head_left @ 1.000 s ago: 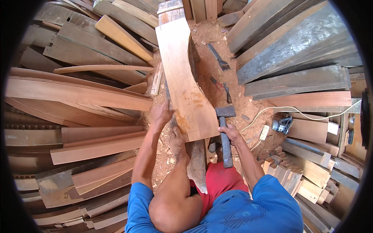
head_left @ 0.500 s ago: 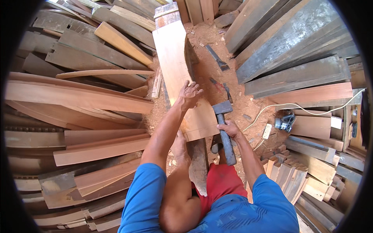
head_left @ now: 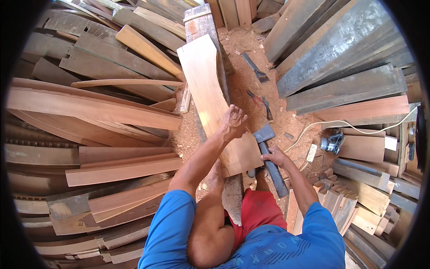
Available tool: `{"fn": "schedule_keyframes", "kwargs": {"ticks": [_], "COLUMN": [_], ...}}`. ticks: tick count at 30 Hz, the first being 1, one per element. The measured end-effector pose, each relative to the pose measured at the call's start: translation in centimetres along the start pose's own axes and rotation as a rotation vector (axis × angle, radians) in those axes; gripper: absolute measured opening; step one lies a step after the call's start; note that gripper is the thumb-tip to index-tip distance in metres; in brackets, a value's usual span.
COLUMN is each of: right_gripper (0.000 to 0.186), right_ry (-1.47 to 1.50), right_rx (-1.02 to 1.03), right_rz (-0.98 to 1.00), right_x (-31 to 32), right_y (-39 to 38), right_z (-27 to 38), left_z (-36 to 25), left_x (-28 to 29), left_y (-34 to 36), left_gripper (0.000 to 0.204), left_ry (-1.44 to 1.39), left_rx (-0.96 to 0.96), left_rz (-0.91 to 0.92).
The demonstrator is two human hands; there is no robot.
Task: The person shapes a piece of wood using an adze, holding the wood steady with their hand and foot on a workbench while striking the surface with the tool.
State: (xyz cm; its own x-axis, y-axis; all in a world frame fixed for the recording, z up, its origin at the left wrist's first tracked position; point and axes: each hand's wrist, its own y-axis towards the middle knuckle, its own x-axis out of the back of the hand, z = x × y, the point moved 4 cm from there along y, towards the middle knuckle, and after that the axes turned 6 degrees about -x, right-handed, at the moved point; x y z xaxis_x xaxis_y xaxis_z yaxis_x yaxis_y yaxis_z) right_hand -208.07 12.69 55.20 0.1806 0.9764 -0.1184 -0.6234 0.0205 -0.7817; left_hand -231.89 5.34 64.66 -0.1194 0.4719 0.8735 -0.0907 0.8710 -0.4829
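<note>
Stacked planks [head_left: 92,105] ring a floor [head_left: 244,38] strewn with shavings, and a beam [head_left: 198,24] runs through the middle. The board [head_left: 210,98] lies lengthwise on the beam, from just short of its far end towards its near end, overhanging its right edge. The left hand [head_left: 234,119] is over the board's curved right edge, fingers bent; the board lies beneath them, but whether they grasp it cannot be told. The right hand's [head_left: 275,157] fingers are wrapped round the handle of a hammer [head_left: 276,177], with the board's near right corner just beside their tips and the hammer's head by its right edge. A bare foot [head_left: 216,175] is at the board's near left corner. Pliers [head_left: 255,98] lie on the floor beyond the beam's right edge.
</note>
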Motion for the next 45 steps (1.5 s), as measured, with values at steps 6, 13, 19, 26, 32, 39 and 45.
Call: {"fn": "schedule_keyframes", "kwargs": {"ticks": [6,13,19,26,32,39,45], "right_gripper": [0.031,0.043,0.041,0.029,0.036,0.038,0.040], "right_ry": [0.046,0.432,0.508,0.602,0.535,0.798,1.227], "right_rx": [-0.052,-0.143,-0.202,-0.140,-0.135,-0.218,-0.175], "right_rz": [-0.003,0.078,0.068,-0.041,-0.063,-0.157,-0.365], "right_x": [-0.3,-1.0,-2.2,-0.5,1.5,-1.2,-5.1], "right_y": [-1.2,-2.3,-2.4,-3.5,-2.8,-4.4,-4.8], "right_z": [-0.1,-2.7,-4.4,-2.6,-3.5,-6.2,-7.3], "left_z": [3.2,16.0,21.0,18.0,19.5,28.0,37.3], "left_x": [-1.9,-5.4,-17.8,-13.3,-7.8,-3.8,-0.7], "left_y": [-2.3,-7.9,-8.6,-7.1,-6.6,-2.4,3.1], "left_gripper": [0.083,0.094,0.073,0.053,0.102,0.095,0.101], "left_ry": [-0.118,-0.543,-1.189,-1.057,-0.523,-0.346,-0.278], "left_rx": [0.026,0.752,0.856,0.822,0.725,0.573,0.638], "left_rz": [-0.212,-0.307,-0.564,-0.469,-0.345,-0.670,-0.494]}}
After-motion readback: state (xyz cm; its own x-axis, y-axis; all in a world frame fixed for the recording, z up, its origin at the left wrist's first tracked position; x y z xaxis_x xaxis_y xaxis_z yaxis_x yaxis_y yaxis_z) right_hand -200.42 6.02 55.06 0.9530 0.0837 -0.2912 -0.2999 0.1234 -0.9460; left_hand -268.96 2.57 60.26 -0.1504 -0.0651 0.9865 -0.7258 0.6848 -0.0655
